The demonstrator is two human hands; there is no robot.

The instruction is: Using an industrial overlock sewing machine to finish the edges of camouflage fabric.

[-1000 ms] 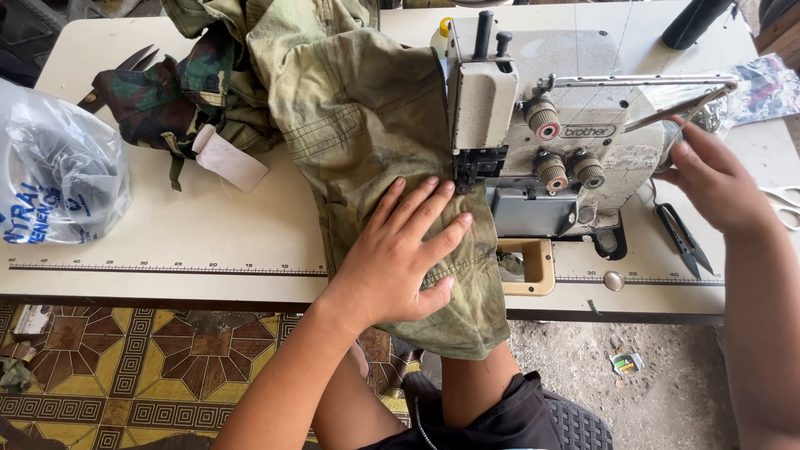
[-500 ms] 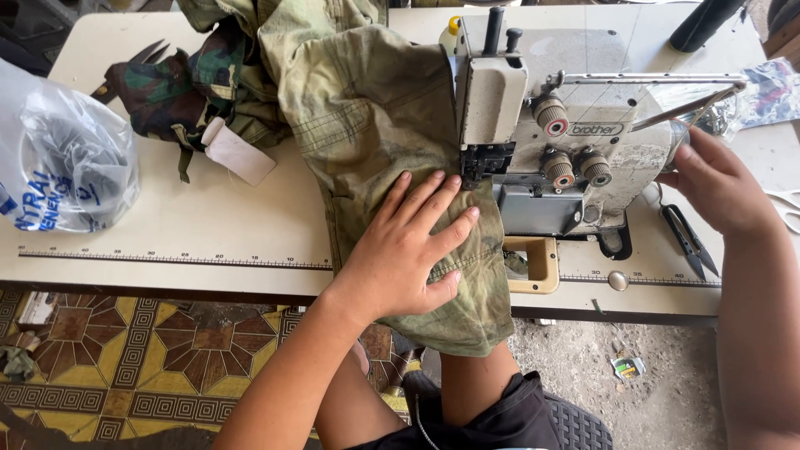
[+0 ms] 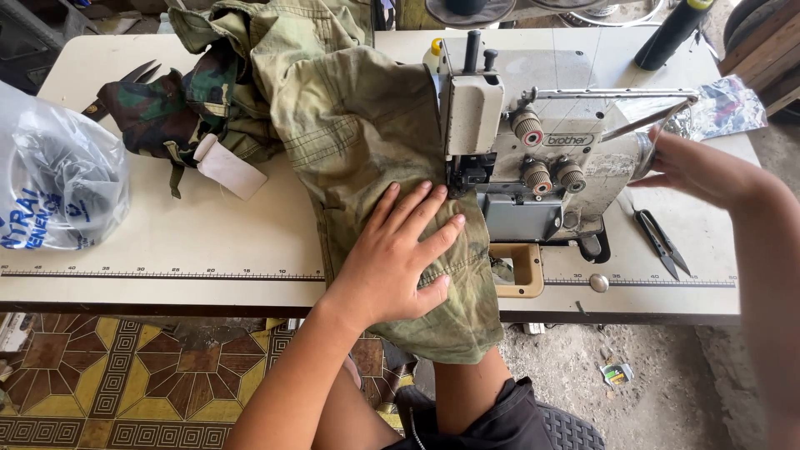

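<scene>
Here the left hand (image 3: 398,260) lies flat, released, on camouflage cloth (image 3: 367,142) overhanging the table edge (image 3: 167,287) (right hand (image 3: 696,171) open, holding nothing)

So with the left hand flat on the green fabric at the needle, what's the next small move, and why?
Probably ease the green fabric forward under the presser foot. The left hand already presses it flat beside the needle area of the sewing machine, and the right hand is at the machine's right end, seemingly near the handwheel.
</scene>
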